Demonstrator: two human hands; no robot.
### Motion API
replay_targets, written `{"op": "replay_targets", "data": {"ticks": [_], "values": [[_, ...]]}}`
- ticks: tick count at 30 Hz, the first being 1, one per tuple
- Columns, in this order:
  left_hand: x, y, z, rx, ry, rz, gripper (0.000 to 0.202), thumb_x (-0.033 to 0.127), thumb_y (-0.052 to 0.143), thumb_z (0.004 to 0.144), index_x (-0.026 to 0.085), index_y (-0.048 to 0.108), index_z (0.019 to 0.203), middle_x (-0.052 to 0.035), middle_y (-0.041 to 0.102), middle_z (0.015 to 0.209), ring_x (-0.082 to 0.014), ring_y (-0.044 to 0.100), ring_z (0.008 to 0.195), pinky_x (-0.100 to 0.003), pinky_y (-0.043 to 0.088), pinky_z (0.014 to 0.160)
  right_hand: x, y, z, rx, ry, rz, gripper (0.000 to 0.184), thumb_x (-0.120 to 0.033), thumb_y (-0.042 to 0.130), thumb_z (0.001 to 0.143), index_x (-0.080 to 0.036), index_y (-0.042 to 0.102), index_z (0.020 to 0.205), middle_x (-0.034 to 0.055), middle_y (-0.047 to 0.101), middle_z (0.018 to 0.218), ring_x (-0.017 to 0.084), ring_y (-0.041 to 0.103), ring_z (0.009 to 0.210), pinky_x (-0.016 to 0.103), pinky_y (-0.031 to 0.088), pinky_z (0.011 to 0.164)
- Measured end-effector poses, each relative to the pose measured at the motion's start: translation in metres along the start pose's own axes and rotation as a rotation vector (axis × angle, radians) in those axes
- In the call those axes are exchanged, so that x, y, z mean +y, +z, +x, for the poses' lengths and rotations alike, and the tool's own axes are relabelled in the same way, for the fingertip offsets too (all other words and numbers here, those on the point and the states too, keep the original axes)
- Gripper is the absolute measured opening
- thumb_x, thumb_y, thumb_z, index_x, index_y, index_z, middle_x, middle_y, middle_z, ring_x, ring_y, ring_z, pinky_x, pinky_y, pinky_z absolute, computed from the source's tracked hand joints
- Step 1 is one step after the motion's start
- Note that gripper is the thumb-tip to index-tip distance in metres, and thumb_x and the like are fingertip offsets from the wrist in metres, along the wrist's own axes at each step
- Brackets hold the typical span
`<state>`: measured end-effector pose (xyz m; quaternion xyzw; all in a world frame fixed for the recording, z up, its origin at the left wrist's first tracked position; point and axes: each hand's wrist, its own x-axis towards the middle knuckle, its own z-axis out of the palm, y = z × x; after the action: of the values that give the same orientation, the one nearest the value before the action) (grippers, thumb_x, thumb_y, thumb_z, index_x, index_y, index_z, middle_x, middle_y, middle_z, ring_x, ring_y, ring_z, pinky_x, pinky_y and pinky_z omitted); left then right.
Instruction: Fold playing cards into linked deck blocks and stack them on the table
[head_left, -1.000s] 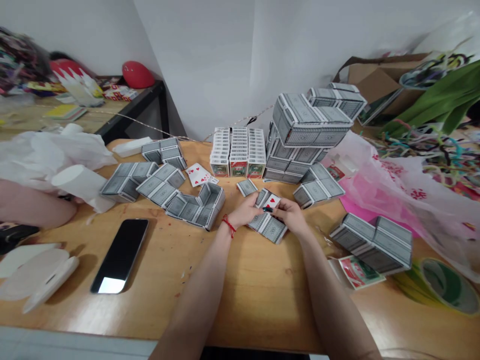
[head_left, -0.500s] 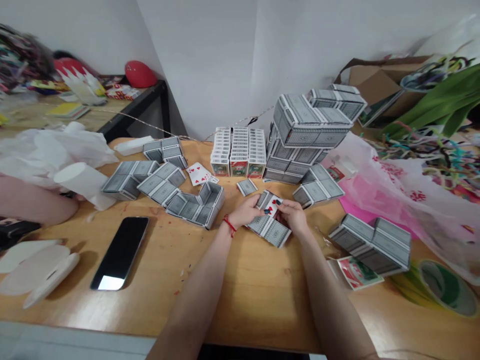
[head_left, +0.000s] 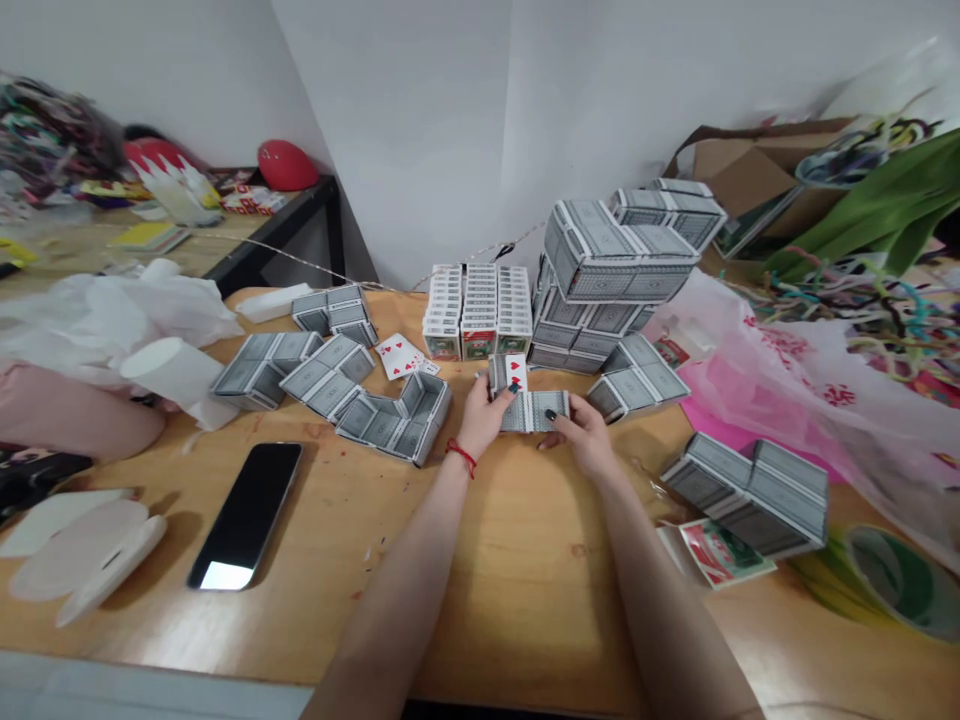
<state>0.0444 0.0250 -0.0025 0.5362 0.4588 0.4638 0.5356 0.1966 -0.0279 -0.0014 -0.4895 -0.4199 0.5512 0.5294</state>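
Note:
Between my hands is a small structure of folded playing cards (head_left: pixel 548 410), mostly grey patterned backs, with one white heart-faced card (head_left: pixel 515 369) showing on its upper left part. My left hand (head_left: pixel 486 408) is closed on its left side, the thumb lying by the heart-faced card. On the right side my right hand (head_left: pixel 585 432) pinches it, thumb on top and fingers underneath. To the left stands an open-topped card structure (head_left: pixel 390 418). Face-up loose playing cards (head_left: pixel 397 355) lie behind that. A tall stack of card blocks (head_left: pixel 611 260) rises at the back right.
Rows of boxed card decks (head_left: pixel 480 310) stand behind my hands. More card blocks (head_left: pixel 750 485) sit to the right, by a roll of tape (head_left: pixel 892 580) and pink plastic wrapping (head_left: pixel 735 365). A phone (head_left: pixel 246 515) lies left; a white paper roll (head_left: pixel 161 368) is beyond it.
The card structure has been lifted and turned, so its lower part now runs level from left to right. My right hand has shifted from the heart-faced card to the structure's right end.

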Motion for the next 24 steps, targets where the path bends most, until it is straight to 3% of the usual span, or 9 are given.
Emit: {"op": "replay_targets", "data": {"ticks": [4,8,13,16,18,21,24], "values": [[0.013,0.0,-0.01,0.045,0.134,0.3,0.035,0.029,0.046,0.08,0.018,0.047,0.113,-0.0077,0.059,0.106,-0.0172,0.056,0.093,-0.029,0.042,0.081,0.002,0.001,0.003,0.071,-0.021,0.044,0.032,-0.038,0.065,0.062,-0.02,0.053,0.085,0.001,0.06,0.072,0.014,0.056,0.054,0.026,0.048,0.044],[0.037,-0.001,-0.019,0.177,0.292,0.543,0.033,0.025,0.044,0.081,0.018,0.048,0.113,-0.0096,0.057,0.108,-0.0193,0.051,0.1,-0.032,0.038,0.088,0.003,-0.003,0.006,0.065,-0.029,0.127,0.028,-0.034,0.064,0.063,-0.019,0.054,0.085,0.0007,0.06,0.068,0.013,0.056,0.054,0.025,0.047,0.045],[0.064,-0.027,-0.016,0.266,0.381,0.842,0.024,0.018,0.044,0.078,0.017,0.056,0.098,-0.0086,0.057,0.101,-0.0213,0.048,0.103,-0.036,0.033,0.095,0.003,-0.002,0.007,0.067,-0.024,0.132,0.025,-0.033,0.064,0.062,-0.019,0.053,0.078,-0.0013,0.057,0.061,0.012,0.052,0.048,0.025,0.046,0.044],[0.071,-0.056,-0.012,0.317,0.337,1.046,0.028,0.022,0.046,0.077,0.017,0.056,0.103,-0.0097,0.055,0.111,-0.0232,0.045,0.109,-0.037,0.031,0.096,0.003,-0.001,0.007,0.072,-0.024,0.121,0.024,-0.033,0.064,0.062,-0.019,0.053,0.078,-0.002,0.056,0.059,0.012,0.051,0.047,0.025,0.046,0.044],[0.072,-0.076,-0.012,0.271,0.254,1.157,0.03,0.029,0.046,0.077,0.018,0.057,0.103,-0.0094,0.055,0.113,-0.0244,0.047,0.107,-0.037,0.032,0.093,0.003,-0.001,0.007,0.07,-0.024,0.12,0.022,-0.032,0.064,0.063,-0.019,0.054,0.078,-0.0022,0.056,0.058,0.012,0.051,0.047,0.025,0.045,0.044],[0.075,-0.098,-0.015,0.102,0.058,1.227,0.03,0.038,0.044,0.078,0.02,0.063,0.092,-0.0082,0.063,0.1,-0.0223,0.057,0.089,-0.032,0.04,0.079,0.002,-0.001,0.007,0.07,-0.022,0.125,0.021,-0.032,0.064,0.063,-0.019,0.054,0.076,-0.0022,0.056,0.059,0.011,0.051,0.048,0.024,0.045,0.045],[0.08,-0.109,-0.018,0.059,-0.081,1.251,0.036,0.041,0.037,0.08,0.019,0.065,0.08,-0.0088,0.066,0.082,-0.0209,0.059,0.076,-0.028,0.042,0.068,0.003,-0.001,0.007,0.071,-0.024,0.136,0.021,-0.031,0.064,0.063,-0.018,0.054,0.076,-0.0021,0.056,0.06,0.011,0.051,0.048,0.024,0.045,0.044]]}}
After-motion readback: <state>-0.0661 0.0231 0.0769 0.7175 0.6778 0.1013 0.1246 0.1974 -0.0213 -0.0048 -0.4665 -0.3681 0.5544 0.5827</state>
